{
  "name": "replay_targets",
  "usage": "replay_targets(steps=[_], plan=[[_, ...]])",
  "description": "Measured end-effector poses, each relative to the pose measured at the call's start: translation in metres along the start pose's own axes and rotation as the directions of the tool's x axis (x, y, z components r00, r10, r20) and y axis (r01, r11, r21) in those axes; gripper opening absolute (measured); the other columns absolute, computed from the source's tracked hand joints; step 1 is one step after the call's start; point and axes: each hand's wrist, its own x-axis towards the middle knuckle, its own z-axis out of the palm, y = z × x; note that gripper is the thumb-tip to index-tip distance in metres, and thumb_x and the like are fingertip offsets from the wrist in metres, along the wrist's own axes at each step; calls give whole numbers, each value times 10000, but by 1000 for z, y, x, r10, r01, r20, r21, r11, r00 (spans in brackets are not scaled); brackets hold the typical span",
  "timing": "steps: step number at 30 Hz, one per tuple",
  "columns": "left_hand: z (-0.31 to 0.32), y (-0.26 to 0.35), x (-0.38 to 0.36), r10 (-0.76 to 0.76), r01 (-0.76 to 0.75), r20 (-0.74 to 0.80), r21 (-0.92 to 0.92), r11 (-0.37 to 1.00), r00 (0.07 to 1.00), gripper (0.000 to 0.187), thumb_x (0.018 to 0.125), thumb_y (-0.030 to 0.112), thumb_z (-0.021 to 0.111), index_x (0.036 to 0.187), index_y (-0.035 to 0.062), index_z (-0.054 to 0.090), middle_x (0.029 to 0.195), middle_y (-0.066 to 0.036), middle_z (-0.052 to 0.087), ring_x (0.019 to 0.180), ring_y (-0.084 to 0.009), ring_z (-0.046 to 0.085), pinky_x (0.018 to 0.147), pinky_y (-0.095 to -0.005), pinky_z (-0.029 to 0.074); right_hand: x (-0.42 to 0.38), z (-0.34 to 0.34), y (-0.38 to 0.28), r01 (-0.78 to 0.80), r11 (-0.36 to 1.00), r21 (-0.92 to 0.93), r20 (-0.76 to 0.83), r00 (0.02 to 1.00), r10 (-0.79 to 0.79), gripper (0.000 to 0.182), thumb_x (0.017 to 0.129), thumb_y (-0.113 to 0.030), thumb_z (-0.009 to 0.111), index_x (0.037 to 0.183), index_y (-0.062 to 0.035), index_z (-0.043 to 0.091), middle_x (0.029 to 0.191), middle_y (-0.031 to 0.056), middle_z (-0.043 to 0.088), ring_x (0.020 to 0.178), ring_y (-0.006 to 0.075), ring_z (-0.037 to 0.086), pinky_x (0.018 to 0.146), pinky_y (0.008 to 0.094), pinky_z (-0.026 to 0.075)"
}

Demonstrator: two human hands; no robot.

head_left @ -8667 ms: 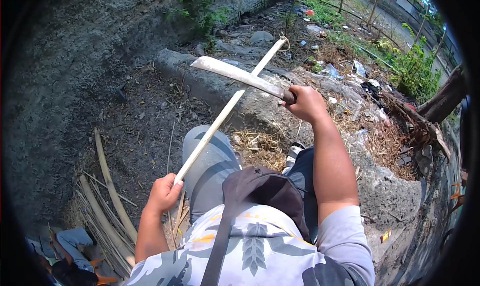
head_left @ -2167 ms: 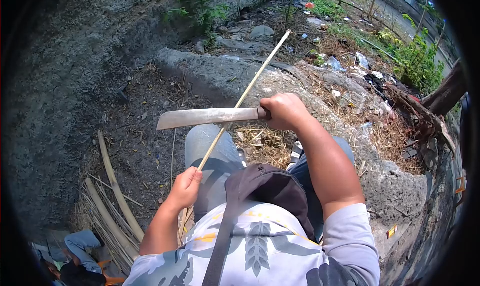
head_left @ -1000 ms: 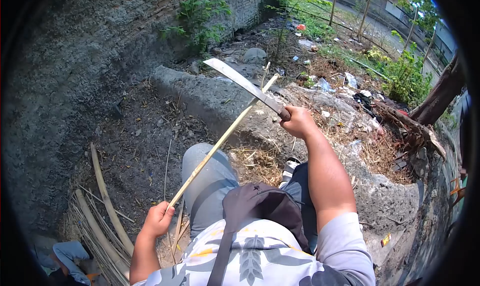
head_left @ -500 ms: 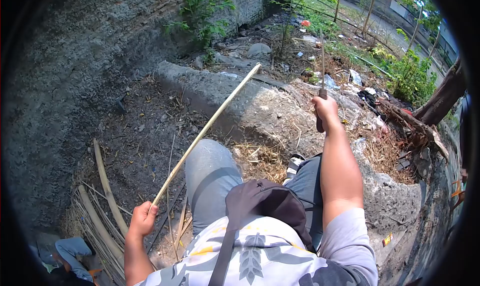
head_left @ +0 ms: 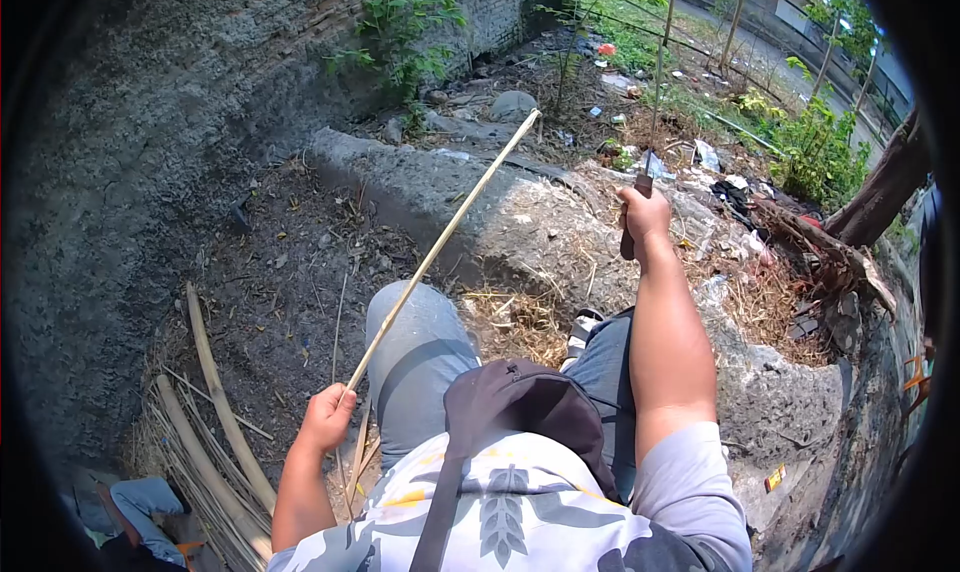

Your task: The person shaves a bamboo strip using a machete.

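Note:
My left hand [head_left: 328, 418] is closed around the lower end of a long, pale bamboo strip [head_left: 440, 247]. The strip slants up and to the right across my left knee, its far tip over the concrete ledge. Raised ahead of me, my right hand [head_left: 648, 217] grips the dark handle of a long knife [head_left: 655, 137]. Its narrow blade points upward, seen nearly edge-on, and its tip blends into the plants behind. Strip and blade are apart.
Cut bamboo lengths [head_left: 215, 372] and thin strips lie at my lower left, near another person's leg [head_left: 145, 507]. A rough wall [head_left: 120, 222] rises on the left. Ahead are a broken concrete ledge [head_left: 390, 177], litter and dry straw; a tree trunk [head_left: 880, 192] leans at right.
My left hand has moved right and slightly up, carrying the bamboo strip with it, so its tip sits further right and higher. The knife tilts a little more to the right.

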Motion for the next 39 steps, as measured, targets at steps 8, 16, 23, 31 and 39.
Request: replay_targets(steps=[8, 16, 23, 31, 39], plan=[[1, 12, 35, -83, 83, 7, -127, 988, 997, 453, 1045, 523, 632, 911, 91, 604, 762, 56, 517, 701, -68, 443, 613, -277, 391, -54, 36, -19, 462, 827, -320, 485, 830, -276, 225, 852, -161, 796, 874, -35, 612, 694, -13, 587, 630, 122, 513, 581, 336, 427], [38, 91, 70, 28, 16, 169, -256, 967, 985, 429, 946, 469, 788, 960, 103, 564, 779, 58, 485, 698, -60, 434, 607, -270, 375, -121, 66, -45, 863, 383, -329, 880, 428, -208, 246, 699, -196, 769, 923, -125, 696, 835, 161, 719, 860, 415, 698, 735, 526, 537], [61, 118, 72, -101, 164, 224, -281, 946, 969, 316, 937, 164, 816, 946, 110, 505, 759, 77, 533, 630, -20, 463, 539, -210, 376, -95, 59, -33, 823, 412, -392, 840, 503, -205, 191, 742, -182, 724, 909, -97, 689, 840, 162, 720, 860, 418, 693, 749, 515, 538], [49, 82, 30, -108, 156, 250, -183, 971, 962, 352, 917, 153, 830, 947, 131, 480, 754, 79, 506, 642, -28, 467, 544, -219, 377, -44, 36, -31, 475, 700, -533, 615, 786, -66, 237, 799, -139, 703, 1021, -72, 747, 849, 168, 736, 799, 299, 718, 757, 438, 530], [60, 96, 39, -125, 220, 281, -338, 915, 952, 350, 895, 140, 841, 938, 129, 494, 751, 88, 491, 640, -15, 438, 538, -213, 356, -91, 54, -47, 766, 440, -469, 857, 516, 16, 296, 770, -188, 733, 1059, -124, 737, 1002, 179, 753, 1002, 393, 710, 870, 478, 560]])
